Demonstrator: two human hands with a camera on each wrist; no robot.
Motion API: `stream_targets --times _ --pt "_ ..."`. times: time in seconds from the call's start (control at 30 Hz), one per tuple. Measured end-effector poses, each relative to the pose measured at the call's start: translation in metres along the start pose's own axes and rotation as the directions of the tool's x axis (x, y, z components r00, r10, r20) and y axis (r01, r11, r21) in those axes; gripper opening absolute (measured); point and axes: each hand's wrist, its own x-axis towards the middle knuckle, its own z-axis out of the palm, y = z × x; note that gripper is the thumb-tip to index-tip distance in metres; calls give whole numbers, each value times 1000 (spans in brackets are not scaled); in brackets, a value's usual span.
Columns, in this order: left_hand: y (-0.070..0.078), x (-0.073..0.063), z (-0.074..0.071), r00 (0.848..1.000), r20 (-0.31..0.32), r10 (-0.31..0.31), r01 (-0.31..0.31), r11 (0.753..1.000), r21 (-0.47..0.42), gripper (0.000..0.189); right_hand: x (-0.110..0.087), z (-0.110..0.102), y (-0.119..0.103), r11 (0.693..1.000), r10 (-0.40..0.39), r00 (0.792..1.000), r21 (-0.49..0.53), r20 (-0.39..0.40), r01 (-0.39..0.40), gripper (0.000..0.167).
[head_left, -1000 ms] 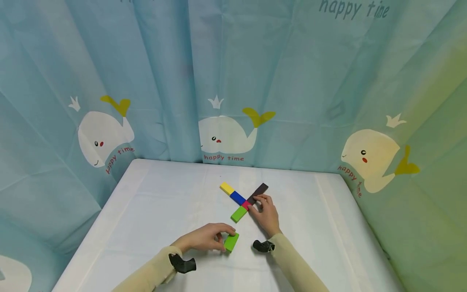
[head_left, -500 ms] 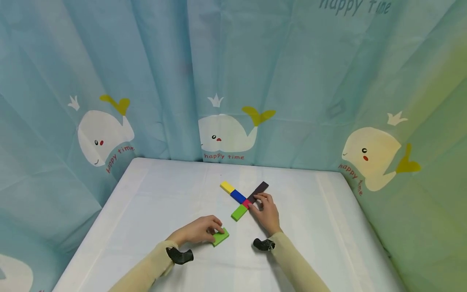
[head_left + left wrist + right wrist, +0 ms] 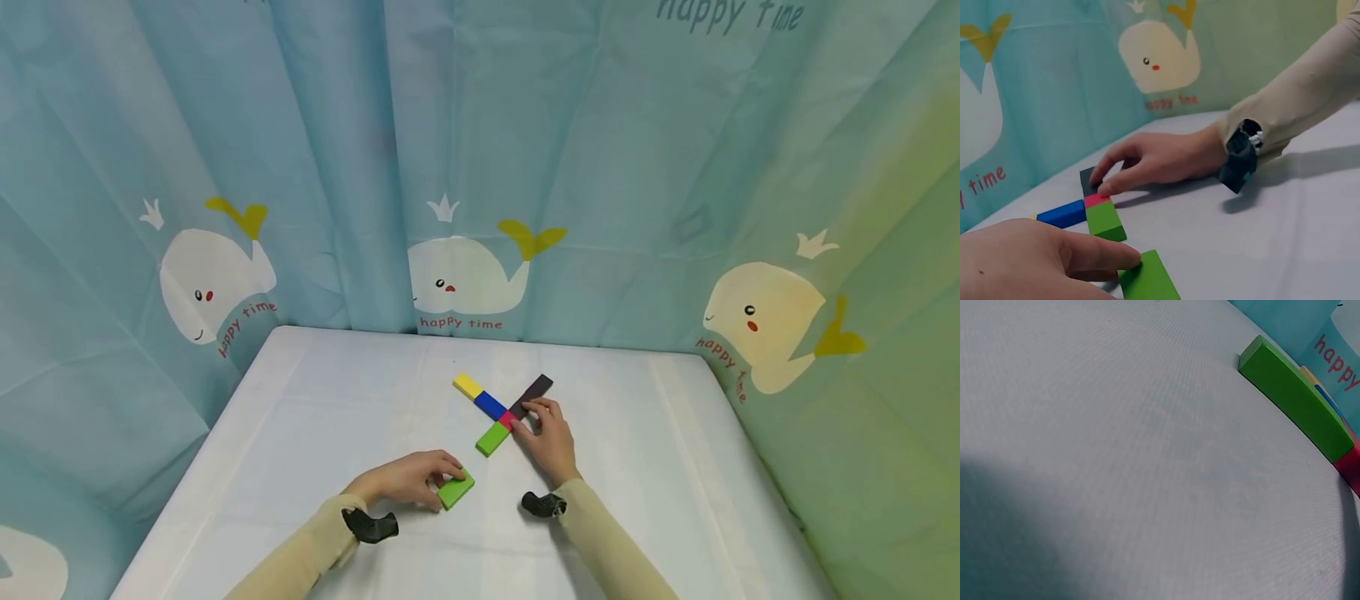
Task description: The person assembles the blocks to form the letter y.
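Observation:
My left hand [image 3: 408, 478] pinches a loose green block [image 3: 456, 490] at its left end, low over or on the table; I cannot tell which. Further off, blocks form two joined rows: a yellow block [image 3: 467, 386], a blue block [image 3: 491, 406], a red block [image 3: 507, 420], a black block [image 3: 537, 388] and a second green block [image 3: 492, 438]. My right hand [image 3: 551, 442] has its curled fingers on the black part and its thumb by the red block. In the left wrist view, the loose green block [image 3: 1150, 278] lies under my left fingertips.
A white-covered table [image 3: 337, 400] lies beneath everything. Behind and beside it hangs a blue-green curtain [image 3: 637, 275] with printed whales. Each wrist wears a black camera mount [image 3: 371, 526].
My left hand has shifted to the left with the loose green block, which has turned to a flatter slant. The right hand and the joined rows stay put.

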Motion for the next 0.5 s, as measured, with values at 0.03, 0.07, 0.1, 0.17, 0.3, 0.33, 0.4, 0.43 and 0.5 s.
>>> stream_targets --times 0.03,0.07,0.1,0.17,0.3,0.33,0.4,0.43,0.5 --pt "1 0 0 1000 9 7 -7 1000 6 50 0 0 0 1000 1 1000 3 1 -1 42" --pt "2 0 0 1000 11 12 -12 1000 17 50 0 -1 -1 1000 2 1000 4 3 -2 42" --pt "2 0 0 1000 10 16 -17 999 29 50 1 -1 -1 1000 6 1000 5 7 -6 42" --pt "2 1 1 1000 0 22 -22 999 46 49 1 -1 0 1000 14 1000 7 16 -15 42" --pt "0 3 3 999 -22 28 -27 998 57 47 1 0 1 999 31 999 11 25 -32 42" --pt "-1 4 3 999 -24 31 -30 998 61 46 1 0 1 999 31 999 12 24 -31 41" --pt "-2 4 3 999 -24 33 -31 997 71 46 1 0 1 1000 24 1000 8 17 -24 42" --pt "-2 5 3 999 -23 32 -30 997 75 46 1 0 1 1000 18 1000 3 13 -18 42" --pt "-3 6 3 999 -23 35 -33 996 78 46 1 0 0 1000 10 1000 -3 6 -10 42"
